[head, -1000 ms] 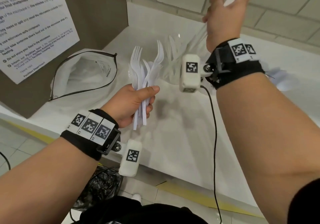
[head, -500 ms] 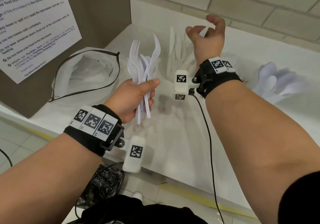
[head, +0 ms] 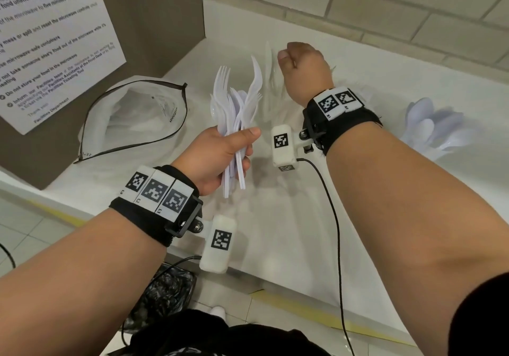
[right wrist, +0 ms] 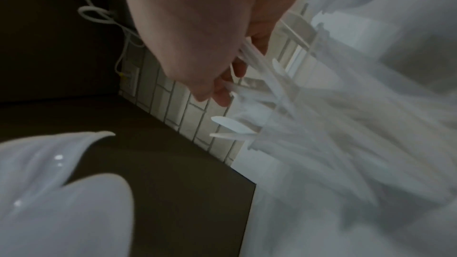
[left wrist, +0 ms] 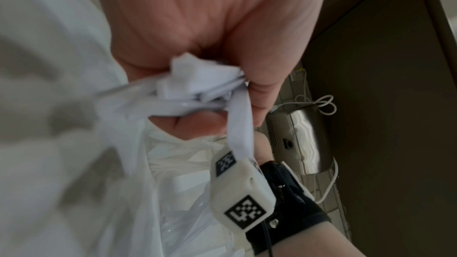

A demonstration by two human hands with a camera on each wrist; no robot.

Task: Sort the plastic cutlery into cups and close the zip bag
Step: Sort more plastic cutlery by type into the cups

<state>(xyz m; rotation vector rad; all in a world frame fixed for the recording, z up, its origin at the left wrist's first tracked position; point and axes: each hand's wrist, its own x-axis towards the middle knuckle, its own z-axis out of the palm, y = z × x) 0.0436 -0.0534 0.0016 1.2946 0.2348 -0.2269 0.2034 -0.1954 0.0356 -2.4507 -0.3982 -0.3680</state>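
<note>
My left hand (head: 242,146) grips a bundle of white plastic forks (head: 234,99) by the handles, tines up, above the white counter (head: 289,218). The left wrist view shows the handle ends (left wrist: 195,87) poking out of its curled fingers. My right hand (head: 300,69) hovers over a clear cup of white knives (head: 271,99), fingers curled. In the right wrist view its fingertips (right wrist: 222,97) pinch the tops of the knives (right wrist: 257,69) standing in that cup. A clear zip bag (head: 137,116) lies open at the left, black zip rim gaping. A cup of white spoons (head: 432,127) stands at the right.
A brown panel with a printed notice (head: 55,39) rises just behind the zip bag. A pale brick wall (head: 385,11) closes the back of the counter. The counter's front edge (head: 275,281) runs below my wrists, with tiled floor and a dark bin bag beneath.
My right hand came down from high up with a knife and now sits low over the knife cup. The left hand with the forks has barely moved.
</note>
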